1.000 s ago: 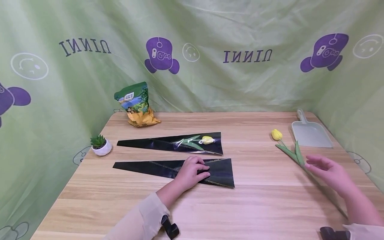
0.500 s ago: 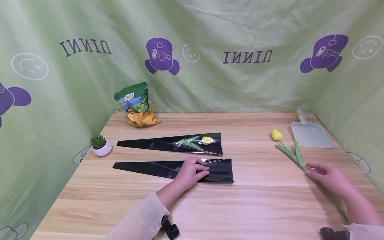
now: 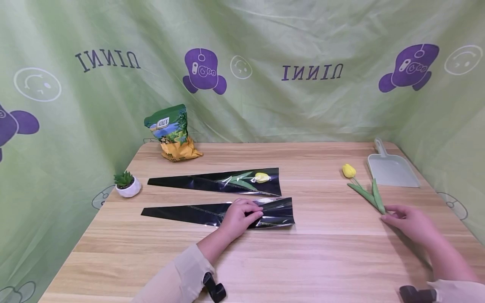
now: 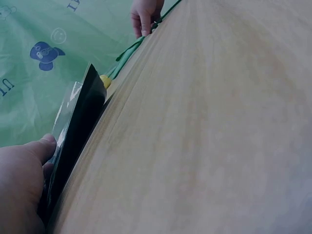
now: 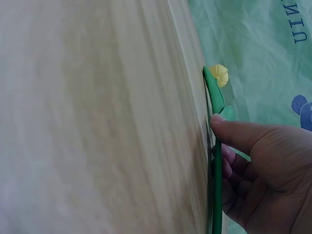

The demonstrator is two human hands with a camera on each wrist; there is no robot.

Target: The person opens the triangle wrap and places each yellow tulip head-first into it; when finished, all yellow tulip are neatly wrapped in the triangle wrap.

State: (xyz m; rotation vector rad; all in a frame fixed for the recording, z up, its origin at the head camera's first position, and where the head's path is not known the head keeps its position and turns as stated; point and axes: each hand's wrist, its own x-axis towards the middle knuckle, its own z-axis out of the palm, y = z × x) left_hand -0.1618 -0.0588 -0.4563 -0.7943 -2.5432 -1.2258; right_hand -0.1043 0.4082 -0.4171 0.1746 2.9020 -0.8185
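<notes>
My left hand (image 3: 238, 219) pinches the wide part of a black flower sleeve (image 3: 170, 213) with a clear front. In the left wrist view the thumb lies on the clear film (image 4: 67, 109), which stands apart from the black backing (image 4: 80, 131) at the mouth. Over on the right, my right hand (image 3: 411, 225) holds a yellow artificial tulip (image 3: 349, 171) by its green stem (image 5: 217, 195), just below the leaves. The right wrist view has the thumb on the stem and the other fingers curled behind it. Part of the stem is hidden by the right arm in the head view.
Behind the held sleeve lies another black sleeve (image 3: 182, 182) with a yellow tulip (image 3: 262, 177) inside. A potted succulent (image 3: 129, 185) stands at the left edge, a snack bag (image 3: 172, 134) at the back left. A grey dustpan (image 3: 394, 170) lies at the back right.
My right hand has closed on the tulip stem and shifted slightly left and down. Under my left hand the sleeve's wide end has lifted and bulged, its lower corner rising off the table.
</notes>
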